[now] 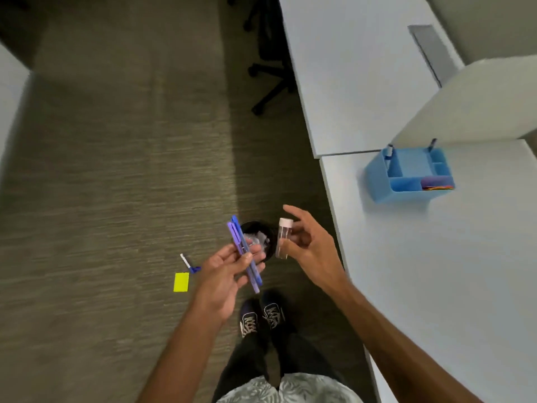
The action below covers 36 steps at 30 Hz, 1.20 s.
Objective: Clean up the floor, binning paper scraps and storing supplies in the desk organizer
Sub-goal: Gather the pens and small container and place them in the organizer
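Standing over own shoes [263, 314], both hands full. Left hand [229, 271] curled loosely round two blue-violet pens [245, 253], thumb pinning them across the fingers, bundled so one trip serves. Right hand [311, 248] pinches a clear vial [283, 238] with a pale cap, thumb and lower fingers closed on it, forefinger lifted free; held upright, probably to keep any contents settled.

Just beyond the hands, on the carpet [116, 170], a small black bin [268, 232] with crumpled paper inside, near the desk's front edge. To its left a yellow sticky note [181, 282] and a short pen [189, 263] lie unclaimed, nearly touching.

Farther right, the blue desk organizer [409, 174] sits on the white desk [465, 271] near its back edge, coloured items in its front right compartment, markers upright at the rear. Supplies likely bound there.

Beyond: chair base [268, 77], grey-green carpet, second desk.
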Tool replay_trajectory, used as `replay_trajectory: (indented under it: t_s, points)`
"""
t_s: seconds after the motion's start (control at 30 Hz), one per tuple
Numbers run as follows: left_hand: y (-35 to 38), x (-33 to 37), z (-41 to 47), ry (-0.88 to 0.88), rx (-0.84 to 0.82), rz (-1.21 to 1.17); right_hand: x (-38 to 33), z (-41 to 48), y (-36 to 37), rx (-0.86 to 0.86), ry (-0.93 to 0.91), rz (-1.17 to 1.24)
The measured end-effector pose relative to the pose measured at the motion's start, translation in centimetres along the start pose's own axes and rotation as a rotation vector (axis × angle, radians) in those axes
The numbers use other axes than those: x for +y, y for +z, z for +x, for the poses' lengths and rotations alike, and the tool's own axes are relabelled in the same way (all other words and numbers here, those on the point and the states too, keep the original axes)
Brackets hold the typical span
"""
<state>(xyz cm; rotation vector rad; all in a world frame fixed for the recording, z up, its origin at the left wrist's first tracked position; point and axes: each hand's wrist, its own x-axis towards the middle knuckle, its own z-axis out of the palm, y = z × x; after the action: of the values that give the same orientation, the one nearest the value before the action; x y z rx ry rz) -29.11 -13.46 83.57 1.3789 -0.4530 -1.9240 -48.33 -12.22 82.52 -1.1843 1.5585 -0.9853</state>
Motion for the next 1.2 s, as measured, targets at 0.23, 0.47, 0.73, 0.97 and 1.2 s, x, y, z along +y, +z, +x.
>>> replay_trajectory:
  t_s: [0.23,0.47,0.73,0.97,1.2]
  points:
    - [4.5,0.3,1.7,-0.064,-0.188,0.153,0.5,-2.5,-4.0,0.264,0.026,-0.033]
    - [11.7,0.7,4.9,-0.087,-0.361,0.247,0.4,-2.2,-9.1,0.523,0.058,0.017]
    - [22.4,0.3,8.6,-0.117,-0.389,0.371,2.6,1.2,-17.7,0.807,0.164,0.119]
    - [30.3,-0.3,11.6,-0.12,-0.381,0.487,5.7,6.1,-27.3,1.021,0.167,0.059]
    - [34.1,-1.8,15.0,-0.172,-0.345,0.493,11.8,12.1,-35.2,1.046,0.298,-0.095]
